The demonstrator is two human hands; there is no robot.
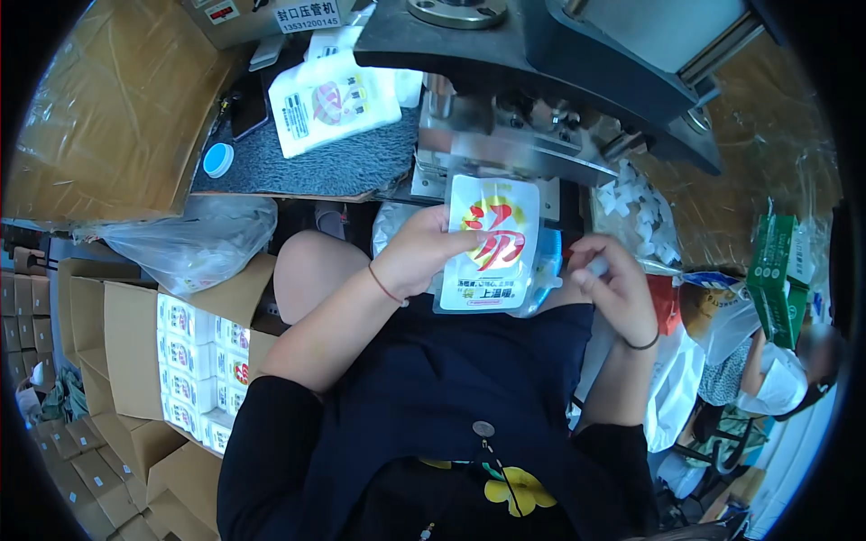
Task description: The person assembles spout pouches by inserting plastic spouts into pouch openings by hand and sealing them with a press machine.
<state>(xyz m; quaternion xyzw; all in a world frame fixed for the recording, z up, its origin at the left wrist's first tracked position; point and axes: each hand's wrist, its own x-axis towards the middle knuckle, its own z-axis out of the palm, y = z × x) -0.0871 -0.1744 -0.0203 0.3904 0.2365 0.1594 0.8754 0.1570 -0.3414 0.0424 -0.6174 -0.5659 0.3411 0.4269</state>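
Left hand (pixel 417 252), clamped on a white printed spout pouch (pixel 493 243), thumb over the face and fingers behind; pouch held above the lap, at the near edge of the machine, its large red character facing the camera. Right hand (pixel 615 287), just right of the pouch and apart from it, fingers curled, a small whitish piece (pixel 598 264) between thumb and fingers; whether clamped on it, cannot tell. Surroundings, by size, largest first: one dark metal press machine (pixel 622 77), far side, centre to right, its lower metal parts partly blurred. One tape-covered brown carton (pixel 99 117), far left. One open cardboard box (pixel 132 352), near left, packed with rows of white printed packs (pixel 187 361). One grey-blue fabric mat (pixel 356 164), left of the machine. One clear plastic bag (pixel 203 239), bulging, below the mat's left end. One person (pixel 738 370) in a patterned garment, right side, partly visible. One green box (pixel 774 279), right, with pale printing. White printed pouches (pixel 336 104), overlapping, on the mat. White scraps (pixel 636 207), heaped right of the machine. One white label (pixel 307 13) with black Chinese characters and digits, far left of centre. One round blue-topped cap (pixel 217 160), on the mat's left end.
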